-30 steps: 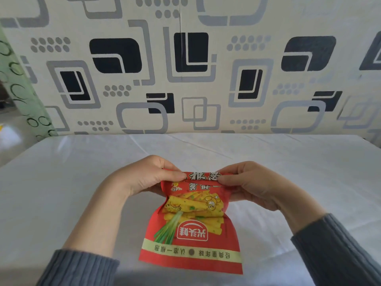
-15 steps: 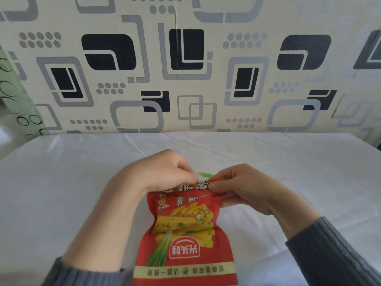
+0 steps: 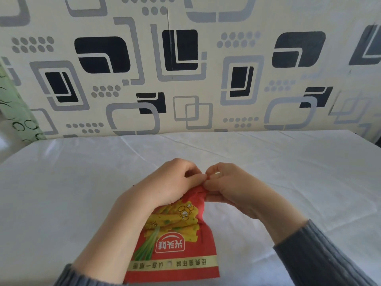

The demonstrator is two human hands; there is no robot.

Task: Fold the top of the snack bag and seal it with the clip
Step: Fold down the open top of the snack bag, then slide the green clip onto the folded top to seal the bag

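Observation:
A red snack bag (image 3: 175, 240) with yellow sticks printed on it lies on the white tablecloth (image 3: 61, 193), its bottom edge toward me. Its far top end is bunched into a narrow neck between my two hands. My left hand (image 3: 171, 186) pinches that bunched top from the left. My right hand (image 3: 231, 188) pinches it from the right, fingertips meeting those of the left. A small pale sliver shows between my right fingers; I cannot tell whether it is the clip. The top edge of the bag is hidden by my fingers.
A wall (image 3: 185, 69) papered with black and grey rounded squares rises behind the table's far edge. A green patterned curtain (image 3: 14, 112) hangs at the far left. Grey sleeves cover both forearms.
My hands have come together at the middle, gathering the bag's wide folded top into a narrow bunch. A green piece seen behind the bag half a second ago no longer shows.

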